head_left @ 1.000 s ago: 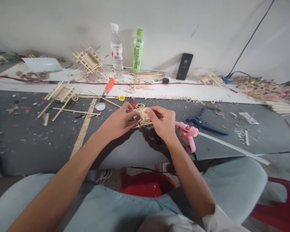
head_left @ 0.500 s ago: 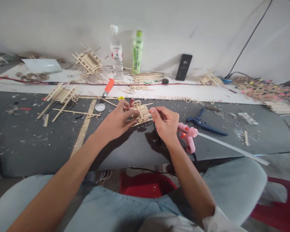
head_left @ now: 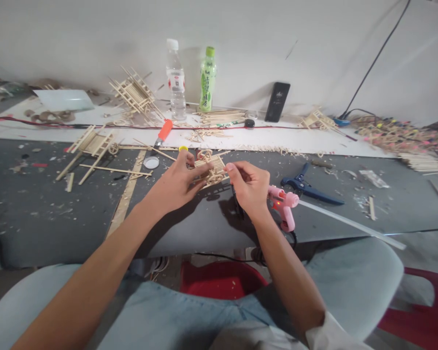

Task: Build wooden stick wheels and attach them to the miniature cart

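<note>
At the dial's centre, over the grey surface (head_left: 190,228): one small stick cart (head_left: 216,164), pale wood, slatted, with ring-shaped wheels; whether it touches the surface cannot be told.

At 9 o'clock to the cart: left hand (head_left: 178,183), fingers half curled, thumb and fingertips closed about the cart's near end.

At 4 o'clock: right hand (head_left: 251,187), thumb and bent forefinger drawn together at the cart's edge, other fingers folded; whether they grip it or only touch it cannot be told. Beneath this hand, a dark slim object (head_left: 236,200), partly hidden.

Further out at 4 o'clock: pink glue gun (head_left: 285,206), small light lit, long translucent glue stick (head_left: 350,223) projecting from its rear.

At 3 o'clock: blue tool (head_left: 310,188), lying flat.

Between 1 and 2 o'clock: dark phone (head_left: 278,101), leaning on the wall.

At 12 o'clock: green bottle (head_left: 207,81), upright, green cap.

At 11 o'clock: clear bottle (head_left: 177,92), upright, white cap.

Between 10 and 11 o'clock: orange-handled knife (head_left: 165,130).

At 10 o'clock: yellow cap (head_left: 183,148), just beside the left hand.

Between 9 and 10 o'clock, well apart: second stick cart (head_left: 92,143), long shafts, one wheel visible.
</note>
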`<state>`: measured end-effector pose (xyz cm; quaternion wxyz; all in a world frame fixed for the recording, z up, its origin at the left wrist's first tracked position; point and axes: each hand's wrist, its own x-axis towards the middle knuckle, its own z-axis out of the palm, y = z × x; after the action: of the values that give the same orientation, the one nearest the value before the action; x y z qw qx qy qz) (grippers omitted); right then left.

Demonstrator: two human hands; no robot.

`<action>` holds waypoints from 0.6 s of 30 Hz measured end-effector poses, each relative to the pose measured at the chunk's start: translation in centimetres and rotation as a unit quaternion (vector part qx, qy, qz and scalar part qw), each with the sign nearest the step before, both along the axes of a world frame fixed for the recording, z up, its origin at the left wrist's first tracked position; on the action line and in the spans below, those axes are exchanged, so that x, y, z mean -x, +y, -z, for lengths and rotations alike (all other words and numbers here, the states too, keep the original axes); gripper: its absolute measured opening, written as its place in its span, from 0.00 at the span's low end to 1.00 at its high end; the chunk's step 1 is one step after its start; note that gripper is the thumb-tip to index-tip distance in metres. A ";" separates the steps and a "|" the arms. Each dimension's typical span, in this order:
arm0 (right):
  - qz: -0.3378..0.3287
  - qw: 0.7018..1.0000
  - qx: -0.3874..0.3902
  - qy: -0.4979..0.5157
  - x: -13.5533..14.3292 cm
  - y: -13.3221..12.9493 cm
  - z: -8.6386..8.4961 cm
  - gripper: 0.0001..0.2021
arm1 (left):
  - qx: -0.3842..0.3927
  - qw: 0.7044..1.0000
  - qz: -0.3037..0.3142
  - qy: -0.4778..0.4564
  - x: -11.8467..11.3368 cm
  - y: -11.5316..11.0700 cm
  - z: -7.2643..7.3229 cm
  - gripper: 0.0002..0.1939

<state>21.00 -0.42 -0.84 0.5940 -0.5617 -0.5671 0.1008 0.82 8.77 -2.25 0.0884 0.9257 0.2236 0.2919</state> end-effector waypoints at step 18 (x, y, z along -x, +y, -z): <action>-0.003 1.000 0.008 -0.007 0.0 0.0 0.0 0.16 | -0.011 1.000 -0.004 -0.004 0.2 0.2 0.2 0.21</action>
<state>21.00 -0.46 -0.84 0.5852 -0.5657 -0.5717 0.1034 0.67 8.99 -2.41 0.0782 0.9243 0.2241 0.2987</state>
